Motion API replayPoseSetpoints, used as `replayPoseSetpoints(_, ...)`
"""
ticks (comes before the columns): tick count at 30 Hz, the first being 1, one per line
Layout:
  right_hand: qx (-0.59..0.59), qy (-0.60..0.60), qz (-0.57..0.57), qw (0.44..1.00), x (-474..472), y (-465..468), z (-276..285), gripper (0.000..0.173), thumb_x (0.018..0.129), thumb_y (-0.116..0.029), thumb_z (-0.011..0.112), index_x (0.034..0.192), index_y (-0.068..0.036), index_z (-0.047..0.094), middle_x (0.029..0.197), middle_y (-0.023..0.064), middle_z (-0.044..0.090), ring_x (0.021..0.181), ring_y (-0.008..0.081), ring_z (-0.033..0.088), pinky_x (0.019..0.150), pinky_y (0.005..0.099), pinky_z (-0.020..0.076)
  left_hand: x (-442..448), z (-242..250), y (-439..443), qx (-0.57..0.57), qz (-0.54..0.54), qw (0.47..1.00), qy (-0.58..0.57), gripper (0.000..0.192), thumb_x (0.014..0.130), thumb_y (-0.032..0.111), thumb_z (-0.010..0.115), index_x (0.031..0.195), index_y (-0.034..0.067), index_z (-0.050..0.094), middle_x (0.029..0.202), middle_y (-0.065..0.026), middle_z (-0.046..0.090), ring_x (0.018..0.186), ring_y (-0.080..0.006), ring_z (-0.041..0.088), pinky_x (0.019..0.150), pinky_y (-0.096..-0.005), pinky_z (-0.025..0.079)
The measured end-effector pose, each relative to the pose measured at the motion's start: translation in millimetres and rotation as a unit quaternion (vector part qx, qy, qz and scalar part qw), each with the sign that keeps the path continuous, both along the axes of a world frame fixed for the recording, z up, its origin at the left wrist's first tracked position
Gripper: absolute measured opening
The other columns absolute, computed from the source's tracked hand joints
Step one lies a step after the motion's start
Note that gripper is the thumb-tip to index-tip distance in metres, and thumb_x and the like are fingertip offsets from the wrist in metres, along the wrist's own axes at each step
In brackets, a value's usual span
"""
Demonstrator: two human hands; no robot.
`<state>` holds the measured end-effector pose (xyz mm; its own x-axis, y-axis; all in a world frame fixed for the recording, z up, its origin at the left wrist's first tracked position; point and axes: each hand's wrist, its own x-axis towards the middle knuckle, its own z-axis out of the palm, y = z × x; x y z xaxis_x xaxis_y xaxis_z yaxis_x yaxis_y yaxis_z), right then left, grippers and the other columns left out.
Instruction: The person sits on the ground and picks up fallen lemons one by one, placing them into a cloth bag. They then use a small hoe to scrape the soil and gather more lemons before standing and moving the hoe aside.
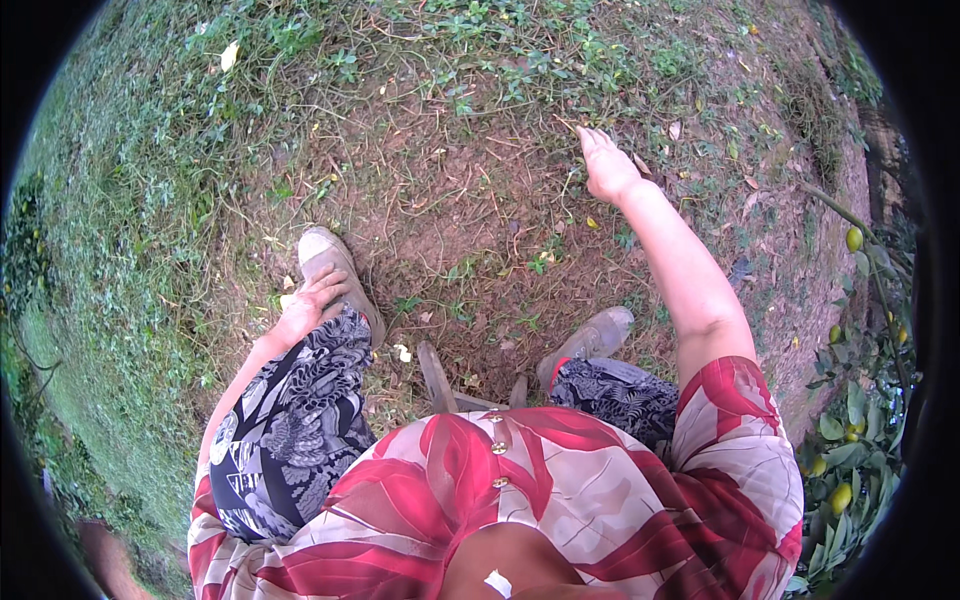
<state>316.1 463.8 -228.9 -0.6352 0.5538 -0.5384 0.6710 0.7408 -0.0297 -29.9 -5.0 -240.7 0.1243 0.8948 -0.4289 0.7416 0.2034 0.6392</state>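
Observation:
My right hand (606, 166) reaches forward at the end of a stretched arm. Its fingers lie close together, with the tips at the edge of the low green weeds (517, 82). A thin dry stem (564, 121) shows beside the fingertips; whether they grip it cannot be seen. My left hand (311, 300) rests at the lower part of my patterned trouser leg (300, 405), palm down and fingers slightly spread, with nothing held. In the view it overlaps my left shoe (322, 251). Between both hands lies reddish bare soil (442, 195) strewn with dry stems.
Under me stands a low wooden stool (439, 379), mostly hidden by my shirt. My right shoe (600, 332) is planted on the soil. Branches with yellow-green citrus fruits (840, 497) hang at the right rim. Dense grass (142, 195) covers the left side.

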Motion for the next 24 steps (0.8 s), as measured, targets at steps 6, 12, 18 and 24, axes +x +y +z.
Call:
replayPoseSetpoints(6,-0.113,-0.006,0.022,0.993,62.6,-40.3,-27.1,0.034,0.098,-0.037,0.056,0.100,-0.006,0.067,0.103,0.0191,0.069,0.102,0.0392,0.065,0.094,0.0476,0.0496,2.5,-1.1,-1.6,0.010,0.016,1.000,0.006,0.036,0.089,0.012,0.069,0.124,0.010,0.066,0.142,-0.0101,0.057,0.142,-0.0360,0.042,0.116,-0.0474,0.037)
replayPoseSetpoints(12,-0.184,0.025,-0.209,0.960,50.9,-106.3,39.3,0.052,0.104,-0.044,0.048,0.086,0.000,0.068,0.075,0.0239,0.065,0.076,0.0398,0.067,0.075,0.0486,0.0542,12.5,-20.9,-9.1,0.079,-0.017,0.979,0.187,0.040,0.091,0.022,0.063,0.130,0.013,0.062,0.151,-0.0075,0.048,0.148,-0.0330,0.032,0.120,-0.0590,0.021)
replayPoseSetpoints(18,-0.318,0.146,-0.129,0.928,-30.5,-171.8,122.2,0.046,0.099,-0.041,0.061,0.088,0.003,0.061,0.070,0.0245,0.063,0.074,0.0433,0.067,0.075,0.0475,0.0545,12.8,-43.7,-2.1,0.041,0.007,0.981,0.191,0.041,0.093,0.027,0.059,0.133,0.016,0.060,0.154,-0.0059,0.044,0.152,-0.0304,0.024,0.120,-0.0607,0.017)
replayPoseSetpoints(24,-0.035,0.111,-0.036,0.993,-117.9,-33.8,45.2,0.102,0.079,-0.036,0.084,0.156,-0.006,0.023,0.148,0.0242,0.041,0.123,0.0415,0.057,0.105,0.0452,0.0504,14.3,-36.8,0.0,0.013,0.022,0.984,0.175,0.039,0.096,0.027,0.055,0.133,0.016,0.060,0.154,-0.0062,0.043,0.153,-0.0298,0.023,0.121,-0.0609,0.016)
